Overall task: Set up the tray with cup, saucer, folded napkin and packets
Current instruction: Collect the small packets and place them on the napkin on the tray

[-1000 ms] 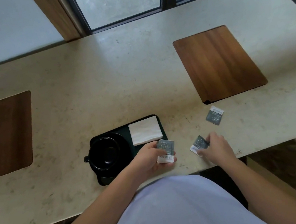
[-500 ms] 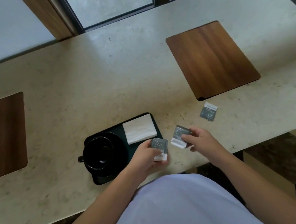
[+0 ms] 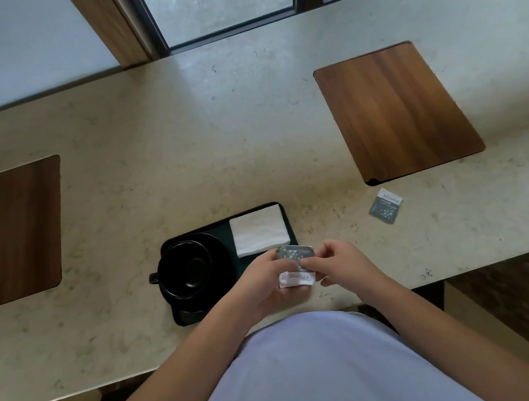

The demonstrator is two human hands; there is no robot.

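Now right hand (image 3: 339, 263) brought in, both hands pinching stacked packets (image 3: 295, 264)

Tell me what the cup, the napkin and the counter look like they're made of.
Cup: likely glazed ceramic, black, with a soft sheen on its rim; plastic can't be ruled out.
Napkin: white paper tissue, matte, with a faint embossed texture and a folded edge.
Counter: polished stone or a stone-look composite, beige with mottled veining, reflecting the window light.
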